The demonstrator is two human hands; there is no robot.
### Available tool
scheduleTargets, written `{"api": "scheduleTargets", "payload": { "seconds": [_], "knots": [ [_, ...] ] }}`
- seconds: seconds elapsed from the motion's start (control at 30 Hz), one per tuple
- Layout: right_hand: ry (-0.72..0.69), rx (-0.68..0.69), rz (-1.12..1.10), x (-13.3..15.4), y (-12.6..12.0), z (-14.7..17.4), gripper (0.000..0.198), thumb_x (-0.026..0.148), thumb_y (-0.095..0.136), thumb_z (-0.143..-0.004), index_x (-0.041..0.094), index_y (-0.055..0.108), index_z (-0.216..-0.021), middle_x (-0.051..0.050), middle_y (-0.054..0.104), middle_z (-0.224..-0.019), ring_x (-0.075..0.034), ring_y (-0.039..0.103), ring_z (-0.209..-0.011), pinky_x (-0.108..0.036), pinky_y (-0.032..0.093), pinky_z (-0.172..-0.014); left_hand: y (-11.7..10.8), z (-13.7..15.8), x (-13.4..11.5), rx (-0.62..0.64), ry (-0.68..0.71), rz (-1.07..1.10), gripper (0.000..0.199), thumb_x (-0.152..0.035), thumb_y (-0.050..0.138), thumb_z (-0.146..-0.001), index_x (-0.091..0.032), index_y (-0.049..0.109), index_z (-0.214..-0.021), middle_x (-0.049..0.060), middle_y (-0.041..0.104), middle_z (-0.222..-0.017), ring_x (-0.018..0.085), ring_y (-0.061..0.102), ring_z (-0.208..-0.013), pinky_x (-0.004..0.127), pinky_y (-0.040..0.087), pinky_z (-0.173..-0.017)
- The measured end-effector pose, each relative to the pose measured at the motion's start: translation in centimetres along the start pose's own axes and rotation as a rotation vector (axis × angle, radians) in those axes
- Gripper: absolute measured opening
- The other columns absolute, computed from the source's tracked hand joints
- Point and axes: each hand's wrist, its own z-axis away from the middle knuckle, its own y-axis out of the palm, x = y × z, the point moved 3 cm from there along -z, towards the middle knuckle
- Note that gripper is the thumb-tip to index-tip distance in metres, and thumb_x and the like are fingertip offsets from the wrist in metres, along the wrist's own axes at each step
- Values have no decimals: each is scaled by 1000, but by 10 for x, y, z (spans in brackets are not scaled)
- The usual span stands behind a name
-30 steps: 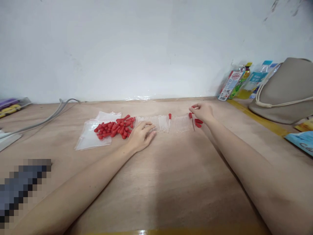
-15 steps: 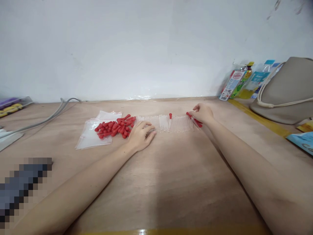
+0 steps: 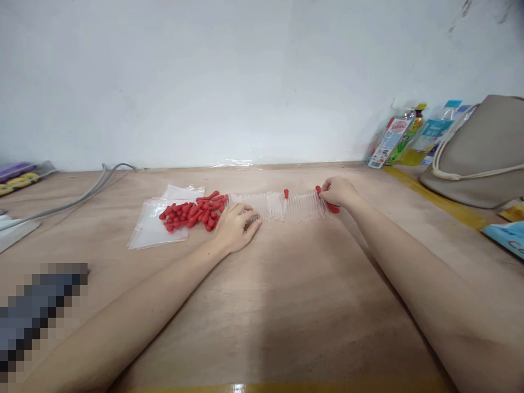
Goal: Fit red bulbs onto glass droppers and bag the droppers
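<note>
A row of thin clear tubes (image 3: 303, 207) lies side by side on the table. My left hand (image 3: 235, 228) rests on the left part of this row, its fingers spread and holding nothing. Just left of it is a pile of red rubber bulbs (image 3: 190, 213). At the row's right end, my right hand (image 3: 338, 192) pinches a dropper by its red bulb (image 3: 318, 189); the fingers partly hide it. Another red bulb (image 3: 333, 208) lies beneath that hand. One more dropper, with a red bulb (image 3: 286, 194) on top, lies mid-row.
Clear plastic bags (image 3: 149, 221) lie under the red pile. A grey cable (image 3: 82, 194) runs along the left. Bottles (image 3: 421, 142), a carton (image 3: 388, 143) and a grey bag (image 3: 478, 147) stand at the right by the wall. A blurred dark object (image 3: 41, 305) is front left.
My right hand has shifted slightly right, and the red bulb at its fingertips has moved and turned more upright. My left hand has stayed in place.
</note>
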Motion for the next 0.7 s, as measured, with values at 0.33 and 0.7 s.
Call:
{"api": "scheduleTargets", "payload": {
  "seconds": [0.33, 0.7],
  "knots": [
    [-22, 50, 197, 16, -5, 13, 16, 19, 58, -63, 15, 68, -75, -10, 64, -65, -20, 61, -65, -26, 43, -55, 0, 0, 0, 18, 0, 4, 22, -32, 50, -82, -19, 65, -90, 7, 60, -97, 22, 52, -92, 39, 41, -81],
    [10, 82, 198, 16, 4, 12, 17, 26, 59, -60, 14, 66, -70, -11, 63, -60, -21, 61, -62, -26, 43, -50, -1, -1, 0, 12, 8, 8, 22, -32, 50, -82, -19, 65, -90, 7, 60, -97, 22, 52, -91, 38, 41, -80]
  ]
}}
